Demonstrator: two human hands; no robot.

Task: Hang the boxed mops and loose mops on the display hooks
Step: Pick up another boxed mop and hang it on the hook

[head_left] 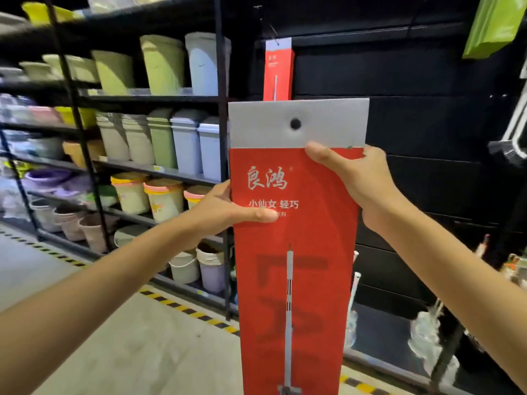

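The black display wall [427,115] filled the space ahead of me, with the rack of plastic bins [159,132] off to my left. Between my hands stood the red boxed mop [293,266], upright, its long axis running straight up and down and its lower end dropping out of sight below. It hung on nothing yet; I carried all of it.

Higher up and farther in, a matching red box [279,72] was already on the wall, dangling from a thin wire hook [274,34]. The whole move turned on this: my box's grey header [328,124] sat below and nearer to me than that hook, so I judged it had to go up and forward. The punched hole [295,123] in the header faced me, clear of my fingers.

My right hand [350,178] was the nearer to the hole (thumb laid just under the header, fingers wrapped round the right edge). My left hand [225,209] gripped the left edge lower down, thumb flat across the printed face. Both arms were stretched out and raised.
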